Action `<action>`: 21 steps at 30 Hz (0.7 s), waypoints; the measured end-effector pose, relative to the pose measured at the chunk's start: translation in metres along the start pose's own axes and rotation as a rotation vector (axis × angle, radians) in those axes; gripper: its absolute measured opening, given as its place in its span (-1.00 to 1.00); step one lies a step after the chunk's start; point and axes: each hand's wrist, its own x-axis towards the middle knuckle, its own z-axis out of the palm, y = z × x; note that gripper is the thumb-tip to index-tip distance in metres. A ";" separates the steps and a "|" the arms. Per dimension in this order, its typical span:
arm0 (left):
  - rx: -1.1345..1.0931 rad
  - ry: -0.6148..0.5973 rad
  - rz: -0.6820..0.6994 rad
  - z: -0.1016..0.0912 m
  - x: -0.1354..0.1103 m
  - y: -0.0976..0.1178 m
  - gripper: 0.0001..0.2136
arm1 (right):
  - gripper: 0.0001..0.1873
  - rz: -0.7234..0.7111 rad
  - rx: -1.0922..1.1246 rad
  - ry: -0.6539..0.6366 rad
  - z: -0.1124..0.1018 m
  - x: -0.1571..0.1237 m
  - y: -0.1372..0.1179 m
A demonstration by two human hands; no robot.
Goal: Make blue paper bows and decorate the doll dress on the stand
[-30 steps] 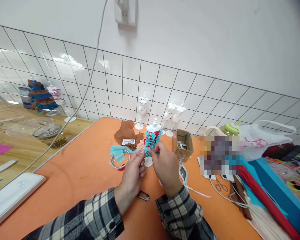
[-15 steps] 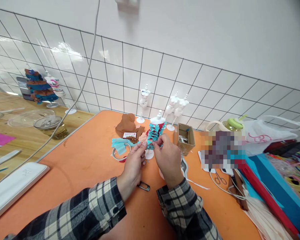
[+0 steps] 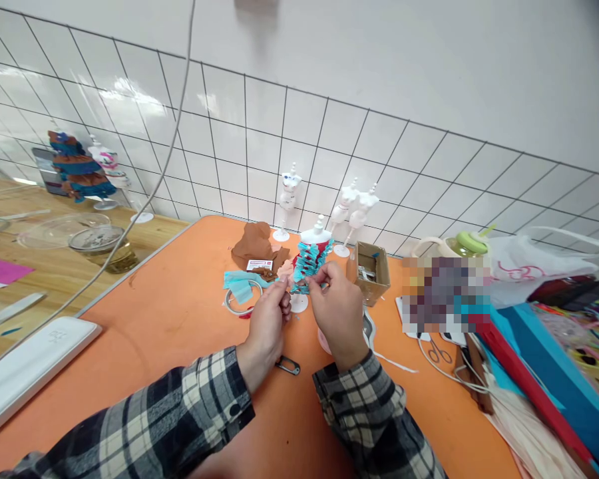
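A small white mannequin stand [image 3: 313, 238] dressed in blue ruffled paper [image 3: 305, 263] stands on the orange table [image 3: 180, 319]. My left hand [image 3: 267, 326] pinches the lower ruffles from the left, fingers closed. My right hand [image 3: 338, 314] pinches the same ruffled strip from the right, fingers closed. Both wrists wear plaid sleeves. Just left of my hands lies a tape ring [image 3: 241, 301] with a loose blue paper strip [image 3: 239, 285] over it, and brown crepe paper [image 3: 255, 243] sits behind.
Three bare white mannequin stands [image 3: 349, 209] line the tiled wall. A small cardboard box [image 3: 371, 271] is to the right, scissors [image 3: 438, 352] and coloured paper sheets [image 3: 549, 379] farther right. A small clip [image 3: 288, 364] lies between my wrists. A white tray [image 3: 30, 369] and glass dish [image 3: 100, 245] are left.
The view has tilted down and shifted slightly. Both hands stay pinched on the blue ruffles, with small finger movements along the strip.
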 end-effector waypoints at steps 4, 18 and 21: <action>0.047 -0.065 0.032 0.004 -0.001 0.002 -0.72 | -0.90 -0.016 -0.053 -0.027 0.005 -0.001 0.001; 0.061 -0.097 0.057 0.003 0.003 0.006 -0.85 | -0.87 -0.054 -0.133 -0.054 0.007 -0.003 0.000; 0.053 -0.071 0.078 0.003 0.002 0.006 -0.86 | -0.85 -0.126 -0.103 -0.033 0.006 -0.004 0.000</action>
